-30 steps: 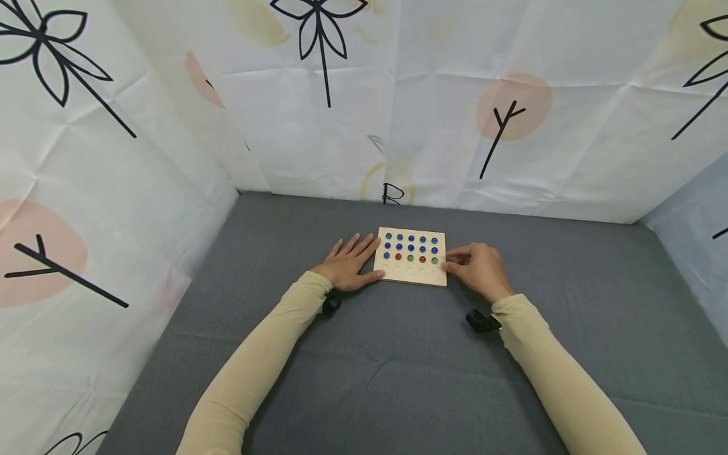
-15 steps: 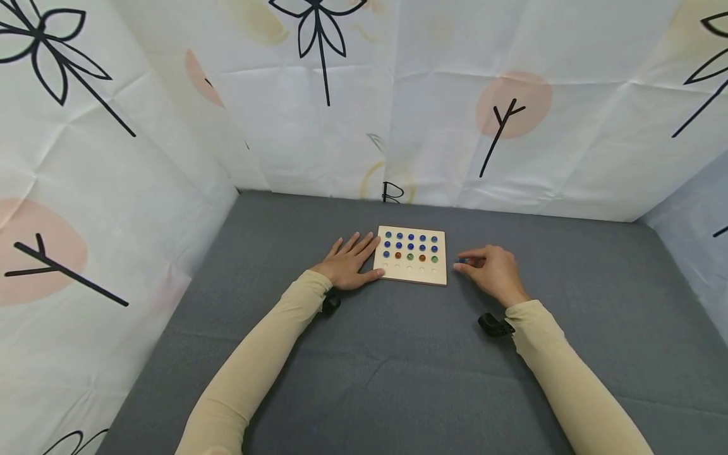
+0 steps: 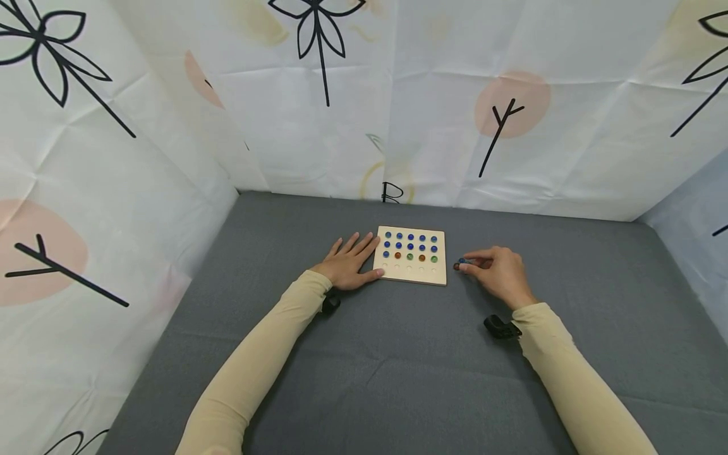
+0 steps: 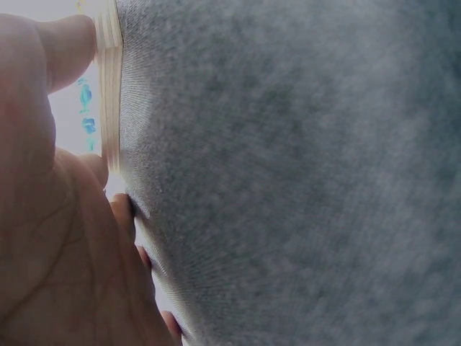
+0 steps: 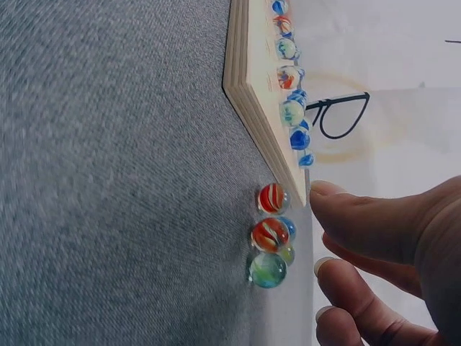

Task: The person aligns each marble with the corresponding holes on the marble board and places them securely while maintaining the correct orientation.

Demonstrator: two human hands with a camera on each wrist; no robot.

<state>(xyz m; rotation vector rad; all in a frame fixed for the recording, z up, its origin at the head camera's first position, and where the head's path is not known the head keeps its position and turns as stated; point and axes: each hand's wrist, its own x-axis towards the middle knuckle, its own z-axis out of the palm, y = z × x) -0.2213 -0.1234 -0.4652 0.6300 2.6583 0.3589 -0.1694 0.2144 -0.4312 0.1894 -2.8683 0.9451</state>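
A pale wooden board lies on the grey cloth, with three rows of glass marbles in its dimples. Most are blue; the third row mixes blue, orange-red and green. The front row of dimples is bare. My left hand lies spread beside it, with thumb and fingertips at the left edge. Off the right edge, several loose marbles cluster on the cloth, among them a red marble and a green marble. My right hand hovers right beside them, its thumb and fingers apart and visibly holding nothing.
Grey cloth covers the table. White patterned fabric walls rise behind the board and along the left side. A black wrist camera sits under the right wrist.
My right hand has drawn back rightward from the board's edge. Loose marbles now show at its fingertips, where earlier they were hidden. The left hand and board stay put.
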